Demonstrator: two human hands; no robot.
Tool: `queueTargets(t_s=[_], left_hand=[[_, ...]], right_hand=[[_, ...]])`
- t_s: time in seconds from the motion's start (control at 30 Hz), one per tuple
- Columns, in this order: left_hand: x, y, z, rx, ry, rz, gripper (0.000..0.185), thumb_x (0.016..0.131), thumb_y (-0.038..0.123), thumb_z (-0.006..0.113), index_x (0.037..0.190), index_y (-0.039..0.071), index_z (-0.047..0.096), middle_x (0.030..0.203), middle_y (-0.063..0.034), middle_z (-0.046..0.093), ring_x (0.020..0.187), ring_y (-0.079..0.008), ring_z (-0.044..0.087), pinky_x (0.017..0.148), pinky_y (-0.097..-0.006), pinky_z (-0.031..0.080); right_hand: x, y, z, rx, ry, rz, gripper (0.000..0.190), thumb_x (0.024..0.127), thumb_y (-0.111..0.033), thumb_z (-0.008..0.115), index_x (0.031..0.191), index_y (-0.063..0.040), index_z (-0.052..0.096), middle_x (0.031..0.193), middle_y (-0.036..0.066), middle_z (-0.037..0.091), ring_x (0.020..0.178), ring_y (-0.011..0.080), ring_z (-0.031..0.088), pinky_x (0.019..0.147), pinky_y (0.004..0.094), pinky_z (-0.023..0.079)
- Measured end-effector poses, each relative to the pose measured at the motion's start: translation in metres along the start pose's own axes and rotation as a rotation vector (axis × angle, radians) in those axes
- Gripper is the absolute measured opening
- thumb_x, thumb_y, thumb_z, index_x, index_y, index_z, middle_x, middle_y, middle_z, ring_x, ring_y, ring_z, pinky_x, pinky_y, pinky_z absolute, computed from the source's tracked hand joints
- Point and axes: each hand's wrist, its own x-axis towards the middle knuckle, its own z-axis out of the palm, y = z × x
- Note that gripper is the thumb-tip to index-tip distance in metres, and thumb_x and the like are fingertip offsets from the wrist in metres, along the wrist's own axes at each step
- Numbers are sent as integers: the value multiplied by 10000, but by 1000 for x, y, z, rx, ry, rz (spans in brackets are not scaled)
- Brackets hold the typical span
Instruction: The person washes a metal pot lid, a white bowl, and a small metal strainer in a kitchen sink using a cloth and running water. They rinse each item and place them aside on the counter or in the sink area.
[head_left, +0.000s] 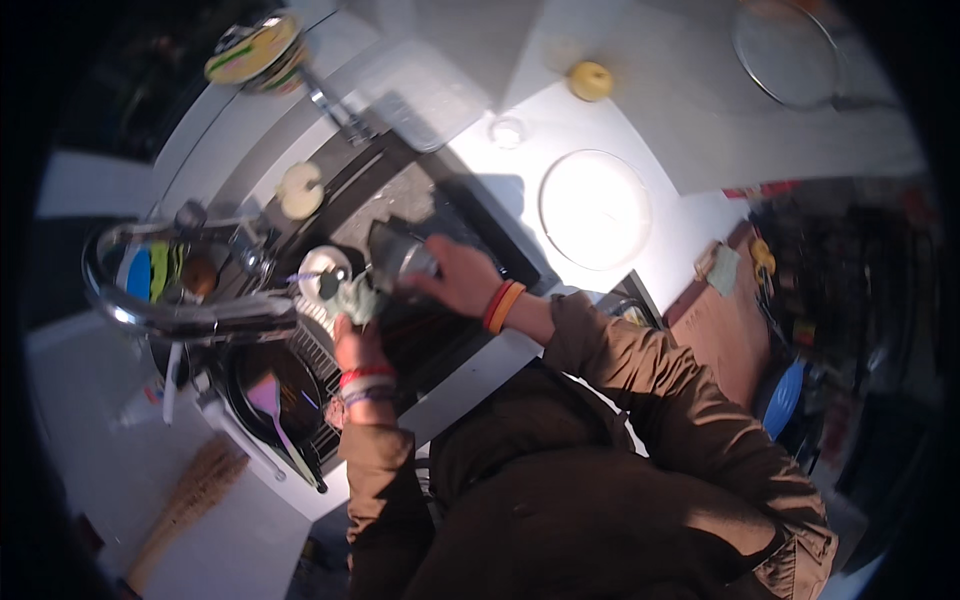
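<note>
My left hand (358, 346) grips a crumpled pale green cloth (361, 298) at the left part of the dark sink (480, 225). My right hand (466, 279) holds a grey, shiny vessel (399, 259) tilted over the basin. Motion blur hides its exact shape, and it looks like a metal or glass cup. Just beyond the cloth a white cup or small bowl (322, 268) sits by the wire rack (324, 352). The curved chrome faucet (187, 324) reaches in from the left, its end close to my left hand.
A dark frying pan (289, 390) bearing a pinkish spatula (268, 397) rests left of my left forearm. On the counter are a white plate (596, 210), a small glass (508, 131), a clear plastic container (424, 97) and a yellow fruit (590, 80). At right stands a wooden board (724, 330).
</note>
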Motion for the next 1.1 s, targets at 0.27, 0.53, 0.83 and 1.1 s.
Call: queueTargets(t_s=[0.27,0.53,0.83,1.1], left_hand=[[-28,17,-27,12,146,-241,464,921,336,345,1237,-4,358,1144,-176,487,993,-341,506,878,-424,413],[-57,27,-9,154,38,-158,402,927,326,321,1206,62,441,1161,-93,541,1045,-250,532,887,-398,409],[-66,23,16,181,-39,-79,389,931,300,322,1223,59,415,1188,-110,519,1061,-279,524,936,-410,370],[-71,18,15,149,-61,-48,359,930,268,340,1181,31,438,1137,-132,545,994,-284,564,888,-410,429]], right_hand=[[-77,9,-17,-425,46,-720,156,706,-170,587,829,-120,506,805,28,524,790,198,556,663,333,445],[-154,48,-102,-454,388,-552,130,677,-123,536,804,-120,509,745,15,471,724,179,494,638,297,394],[-194,93,-141,-596,648,-206,104,654,-114,573,749,-96,534,664,53,471,657,228,515,609,347,412],[-209,118,-163,-518,812,-26,143,704,-89,634,709,-39,500,660,110,474,652,313,500,584,385,407]])
